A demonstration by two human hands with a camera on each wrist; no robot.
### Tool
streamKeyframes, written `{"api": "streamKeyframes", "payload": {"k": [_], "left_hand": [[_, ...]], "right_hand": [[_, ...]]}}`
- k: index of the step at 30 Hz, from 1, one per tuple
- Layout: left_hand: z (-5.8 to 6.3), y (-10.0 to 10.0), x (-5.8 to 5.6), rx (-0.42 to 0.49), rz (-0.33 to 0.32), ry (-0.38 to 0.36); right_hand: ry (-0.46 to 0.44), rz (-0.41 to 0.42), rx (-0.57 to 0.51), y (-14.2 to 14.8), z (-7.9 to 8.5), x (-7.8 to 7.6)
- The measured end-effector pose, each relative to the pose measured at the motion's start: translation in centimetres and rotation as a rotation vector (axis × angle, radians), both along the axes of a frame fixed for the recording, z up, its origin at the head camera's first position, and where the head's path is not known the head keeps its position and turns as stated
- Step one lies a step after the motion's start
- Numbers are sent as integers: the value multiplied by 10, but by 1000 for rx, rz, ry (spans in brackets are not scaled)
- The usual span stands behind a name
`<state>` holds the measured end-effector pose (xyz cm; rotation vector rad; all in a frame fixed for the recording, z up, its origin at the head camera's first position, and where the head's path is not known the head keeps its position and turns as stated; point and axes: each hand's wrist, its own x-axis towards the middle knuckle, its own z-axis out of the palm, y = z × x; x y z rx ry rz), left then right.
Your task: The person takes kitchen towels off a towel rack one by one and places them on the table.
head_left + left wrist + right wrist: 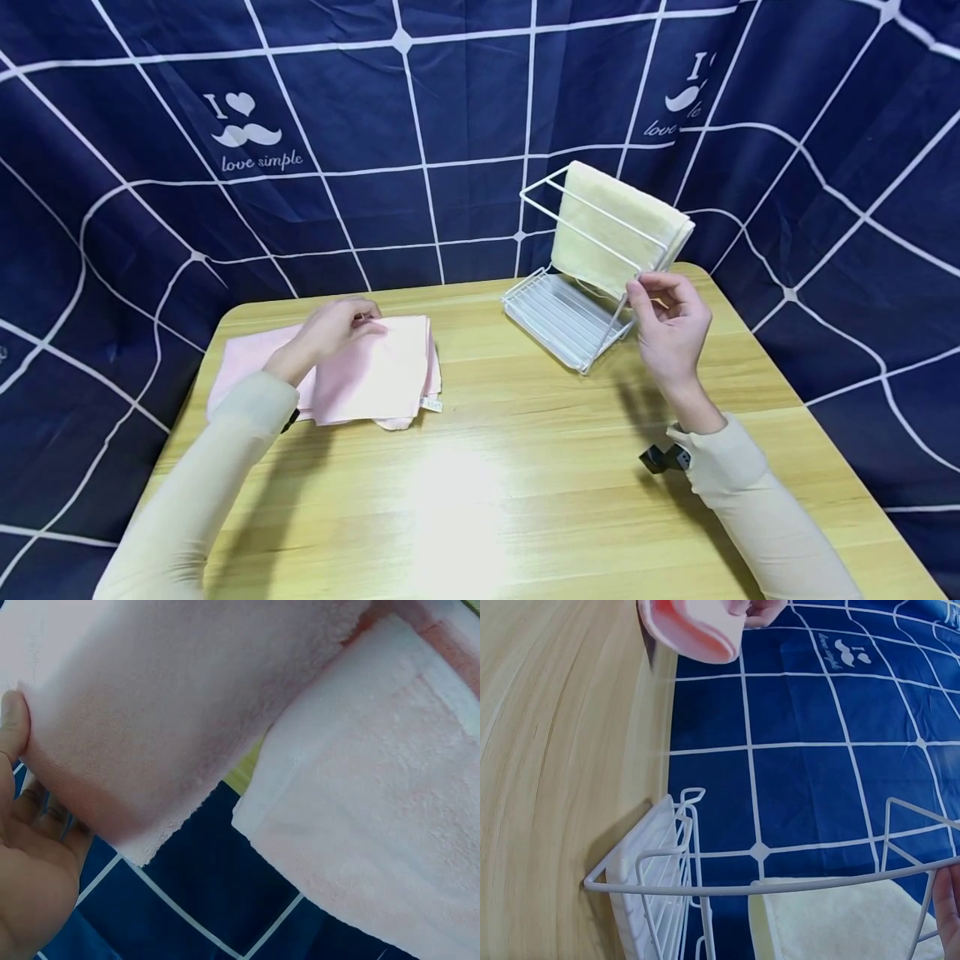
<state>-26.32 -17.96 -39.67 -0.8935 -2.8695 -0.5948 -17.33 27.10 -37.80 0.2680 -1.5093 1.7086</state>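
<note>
In the head view, my left hand pinches the edge of a folded pink towel at the table's left side. The left wrist view shows the thumb on top of the towel and the fingers underneath. More pink towel lies to the left, partly behind my forearm. My right hand holds the upright wire of a white rack between thumb and fingers. A folded pale yellow towel hangs over the rack's upper bars, above its ribbed base tray.
Under everything is a light wood table with a bright glare spot near its front. A dark blue curtain with white grid lines surrounds the back and sides. A small white tag sticks out from the pink towel.
</note>
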Motion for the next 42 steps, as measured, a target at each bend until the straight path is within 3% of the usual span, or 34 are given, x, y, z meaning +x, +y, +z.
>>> {"api": "streamKeyframes", "payload": {"k": [23,42], "left_hand": [[-31,-2,-29,14,100,-96],[-41,10,-38,28,103,-133]], "right_hand": [[9,1,12,-1,0,1],[10,-6,22,-1,1,0]]}}
